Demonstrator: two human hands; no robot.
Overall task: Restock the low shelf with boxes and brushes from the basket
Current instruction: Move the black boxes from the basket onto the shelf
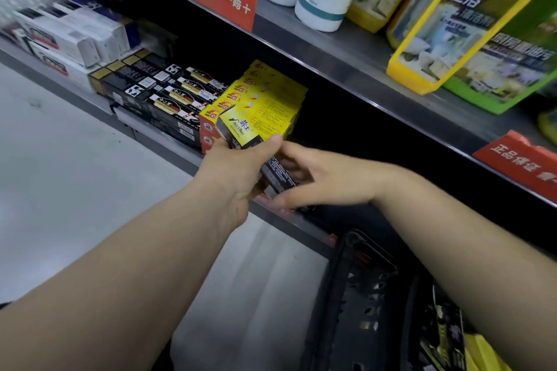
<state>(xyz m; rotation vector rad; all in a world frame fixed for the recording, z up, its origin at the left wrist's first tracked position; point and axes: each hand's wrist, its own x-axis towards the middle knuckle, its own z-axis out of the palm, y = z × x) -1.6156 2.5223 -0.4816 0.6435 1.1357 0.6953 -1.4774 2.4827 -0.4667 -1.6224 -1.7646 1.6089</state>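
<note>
Pale grey floor (60, 178), metal shelving (334, 50)

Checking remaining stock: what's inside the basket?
The basket holds dark and yellow packets near its right side. The right forearm covers the rest, so a count or any brushes can't be confirmed.

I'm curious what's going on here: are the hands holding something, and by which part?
Yes, a long dark box. The left hand grips its middle; the right hand pinches its lower end.
</note>
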